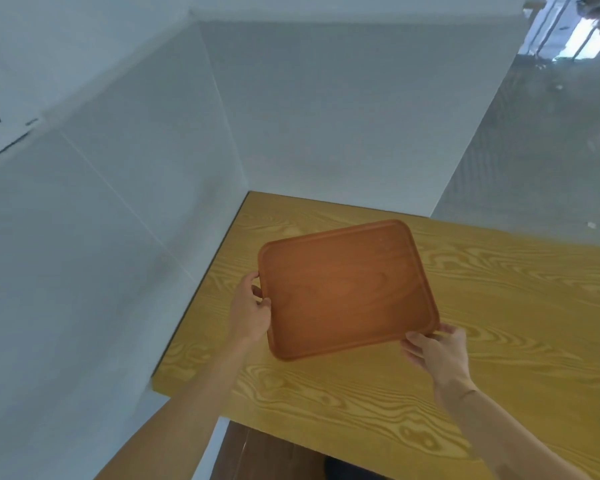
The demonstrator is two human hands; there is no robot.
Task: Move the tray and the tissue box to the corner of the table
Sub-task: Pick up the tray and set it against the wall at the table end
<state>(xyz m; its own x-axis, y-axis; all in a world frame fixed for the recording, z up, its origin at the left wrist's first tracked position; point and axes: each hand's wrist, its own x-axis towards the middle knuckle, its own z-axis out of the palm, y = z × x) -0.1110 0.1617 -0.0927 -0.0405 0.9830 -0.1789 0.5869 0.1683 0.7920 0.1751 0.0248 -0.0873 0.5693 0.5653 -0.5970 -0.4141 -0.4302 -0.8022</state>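
Left hand (252,311) pinches the left rim, right hand (437,351) the near-right corner, of the reddish-brown rounded rectangular wooden tray (347,289); tray lies between them, long axis angled toward the corner ahead-left. Tissue box unseen.

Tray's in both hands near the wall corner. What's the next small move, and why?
Probably carry the tray a little further toward the far corner of the table and square it to the walls. The left hand and right hand grip opposite edges, it sits skewed, and bare tabletop remains beyond it. No tissue box is in view.
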